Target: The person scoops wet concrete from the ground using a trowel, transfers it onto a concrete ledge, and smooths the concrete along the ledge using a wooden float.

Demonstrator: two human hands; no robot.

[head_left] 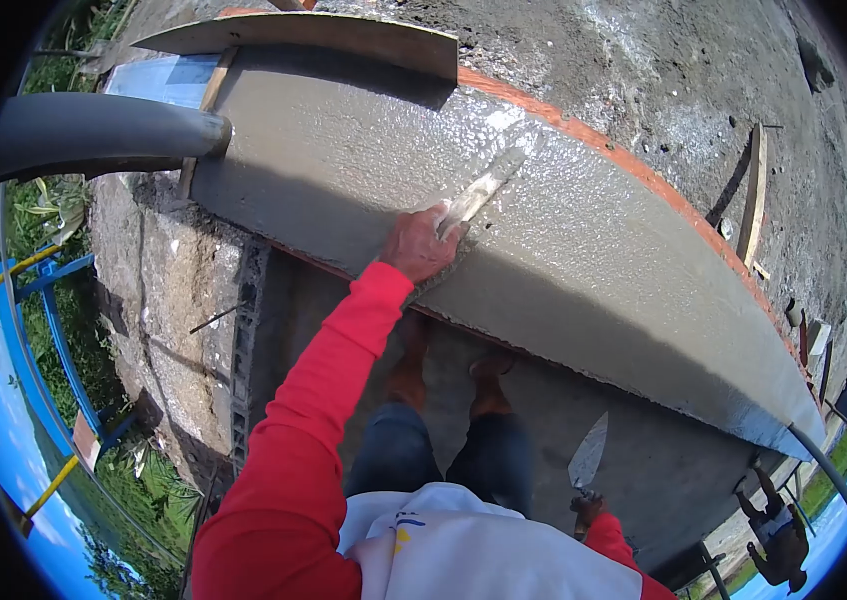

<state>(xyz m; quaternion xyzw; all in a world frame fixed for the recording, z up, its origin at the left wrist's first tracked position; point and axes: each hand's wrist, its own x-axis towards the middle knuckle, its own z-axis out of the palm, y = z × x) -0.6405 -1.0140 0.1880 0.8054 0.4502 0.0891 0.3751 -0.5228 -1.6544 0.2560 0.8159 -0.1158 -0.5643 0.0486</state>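
Observation:
My left hand [423,243], at the end of a stretched red sleeve, is closed around a long, cement-smeared float [486,188]. The float lies on the wet grey cement surface [583,260], which looks shiny around it. Low in the view and close to my body, my right hand [587,507] grips a pointed trowel [588,455] by its handle. The trowel's blade points away from me, over the grey floor and apart from the cement. The fingers of my right hand are partly hidden.
An orange-red edge strip [643,185] borders the far side. A curved board [323,40] stands at the upper left, near a thick grey pipe [123,130]. Rough ground holds a wooden plank [755,195]. Another person [778,540] is at lower right. Blue scaffolding [63,330] stands left.

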